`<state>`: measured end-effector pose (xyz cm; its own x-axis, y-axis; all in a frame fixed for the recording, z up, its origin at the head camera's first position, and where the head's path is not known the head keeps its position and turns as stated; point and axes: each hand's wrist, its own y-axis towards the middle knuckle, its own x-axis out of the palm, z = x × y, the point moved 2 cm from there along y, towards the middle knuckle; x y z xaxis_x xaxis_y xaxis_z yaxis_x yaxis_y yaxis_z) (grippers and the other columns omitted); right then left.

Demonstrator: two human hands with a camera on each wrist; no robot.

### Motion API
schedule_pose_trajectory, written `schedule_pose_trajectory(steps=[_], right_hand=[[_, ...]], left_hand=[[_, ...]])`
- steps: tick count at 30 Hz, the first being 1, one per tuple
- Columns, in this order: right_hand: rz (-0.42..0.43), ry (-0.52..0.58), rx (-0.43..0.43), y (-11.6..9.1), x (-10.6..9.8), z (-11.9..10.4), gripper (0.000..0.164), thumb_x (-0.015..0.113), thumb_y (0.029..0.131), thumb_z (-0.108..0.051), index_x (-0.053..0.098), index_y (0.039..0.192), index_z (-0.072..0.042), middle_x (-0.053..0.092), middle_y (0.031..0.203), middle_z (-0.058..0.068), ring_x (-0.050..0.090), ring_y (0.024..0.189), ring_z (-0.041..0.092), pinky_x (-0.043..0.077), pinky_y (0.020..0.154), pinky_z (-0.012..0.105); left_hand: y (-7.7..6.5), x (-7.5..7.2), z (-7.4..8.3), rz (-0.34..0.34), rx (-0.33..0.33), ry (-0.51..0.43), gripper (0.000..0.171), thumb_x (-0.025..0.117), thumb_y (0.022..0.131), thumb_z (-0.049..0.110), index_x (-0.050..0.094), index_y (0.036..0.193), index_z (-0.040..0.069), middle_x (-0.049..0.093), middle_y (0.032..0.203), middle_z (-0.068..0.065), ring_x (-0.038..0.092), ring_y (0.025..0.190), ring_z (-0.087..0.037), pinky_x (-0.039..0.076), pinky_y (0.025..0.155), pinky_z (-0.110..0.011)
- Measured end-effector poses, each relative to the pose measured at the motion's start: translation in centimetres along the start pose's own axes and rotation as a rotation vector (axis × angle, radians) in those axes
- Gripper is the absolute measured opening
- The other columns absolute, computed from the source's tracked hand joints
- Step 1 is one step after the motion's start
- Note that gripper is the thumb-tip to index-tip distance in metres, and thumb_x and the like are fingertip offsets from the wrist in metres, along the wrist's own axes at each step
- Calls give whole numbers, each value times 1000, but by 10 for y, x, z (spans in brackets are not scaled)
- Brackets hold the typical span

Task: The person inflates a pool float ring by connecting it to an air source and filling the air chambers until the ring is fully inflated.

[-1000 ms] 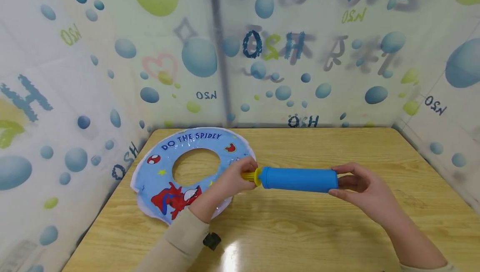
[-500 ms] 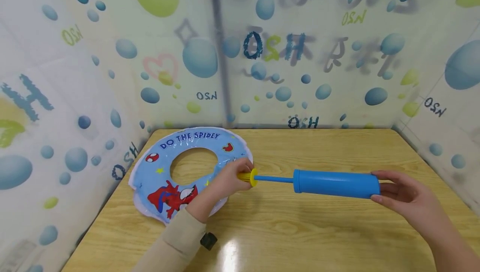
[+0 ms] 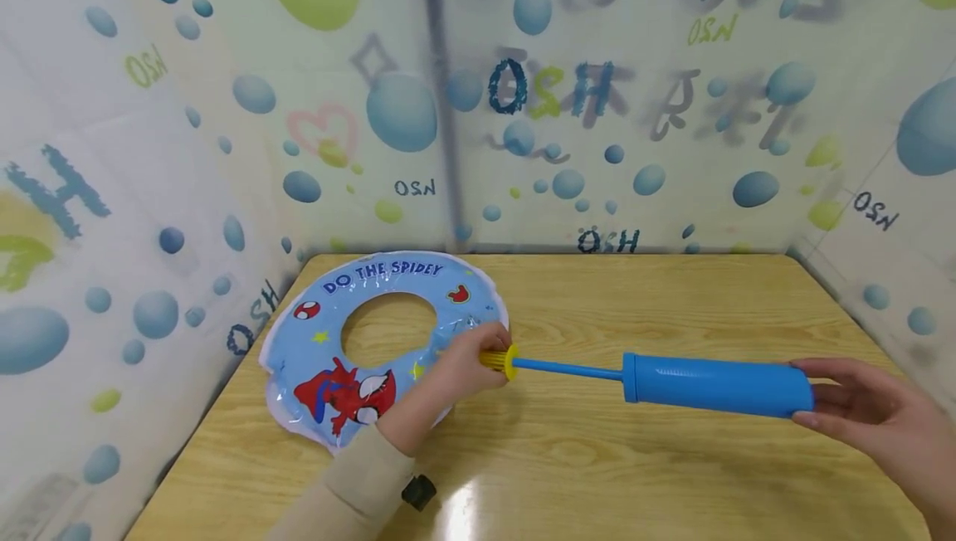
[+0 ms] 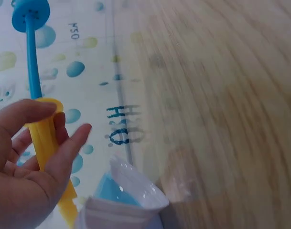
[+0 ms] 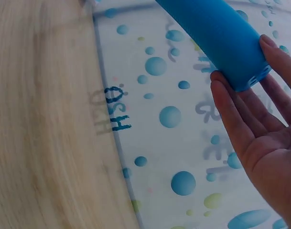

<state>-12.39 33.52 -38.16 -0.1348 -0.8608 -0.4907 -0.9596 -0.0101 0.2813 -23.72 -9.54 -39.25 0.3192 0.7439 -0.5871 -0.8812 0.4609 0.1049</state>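
Observation:
A hand pump with a blue barrel [image 3: 717,385] is held level above the table, its thin blue rod [image 3: 569,369] drawn well out. My left hand [image 3: 466,363] grips the yellow nozzle end [image 4: 44,143], which has a round flange beside the fingers. At the far right end of the barrel, the thumb and fingertips of my right hand [image 3: 870,408] pinch the rim; the palm stays apart from it in the right wrist view. Behind and left of my left hand lies a light blue swim ring [image 3: 299,358] with Spidey print, partly covered by that hand and forearm.
The wooden table [image 3: 635,475] runs back to a wall curtain [image 3: 635,109] with blue and green dots. A small black object [image 3: 419,492] sits by my left sleeve. Side curtains border the table at left and right.
My right hand has moved right with the barrel, and the blue rod has come out of it. My left hand has stayed nearly in place with its grip. The swim ring lies as before.

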Motion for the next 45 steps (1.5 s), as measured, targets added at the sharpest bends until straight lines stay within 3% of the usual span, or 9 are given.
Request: schedule_pose_trajectory(steps=[5,16,21,23,28,33,38,45], right_hand=[[-57,-20,166,7,17,-5,40,75,85,-5,62,123,-7,58,106,-26,66,84,4,56,64,29],[-154,227,248,24,83,-19,40,78,84,-12,61,119,-1,62,109,-18,67,92,12,56,76,33],[-147,260,277,25,104,-31,45,80,82,-14,59,119,0,63,121,2,67,93,14,56,78,35],[-140,257,271,24,107,-34,45,79,82,-14,59,120,0,62,122,4,67,93,14,56,78,35],[-116,233,176,23,98,-38,44,75,86,-11,58,125,-1,61,115,-15,66,95,10,56,77,33],[-98,206,108,23,77,-35,45,69,90,-5,57,133,-5,60,117,-19,65,96,5,56,74,27],[-70,198,102,17,54,-26,46,67,91,-1,56,135,-7,60,118,-20,64,96,2,56,71,24],[4,16,133,6,28,-11,49,66,93,-9,51,140,-10,52,121,-26,59,96,-7,54,72,21]], left_hand=[[-1,6,4,9,-6,22,35,76,76,-7,57,99,12,66,106,-6,56,96,-24,50,81,-35],[-1,14,8,27,2,62,35,76,76,-8,57,99,10,65,111,-10,57,101,-27,52,79,-37],[0,19,12,26,10,75,37,77,74,-10,57,98,10,66,102,-7,55,91,-24,51,72,-34],[0,21,13,29,16,85,37,77,74,-10,57,98,11,65,96,-5,54,87,-22,50,69,-32],[-2,22,15,42,8,57,36,76,76,-8,56,98,12,63,95,-5,54,87,-23,49,68,-31],[-2,19,17,41,-38,17,35,75,79,-5,57,101,14,64,106,-8,55,95,-25,51,74,-33],[-2,13,16,30,-57,7,34,75,79,-4,57,102,14,64,105,-7,55,95,-24,51,75,-33],[0,7,9,25,-60,-12,35,75,78,-5,58,104,13,63,103,-5,55,94,-23,50,74,-31]])
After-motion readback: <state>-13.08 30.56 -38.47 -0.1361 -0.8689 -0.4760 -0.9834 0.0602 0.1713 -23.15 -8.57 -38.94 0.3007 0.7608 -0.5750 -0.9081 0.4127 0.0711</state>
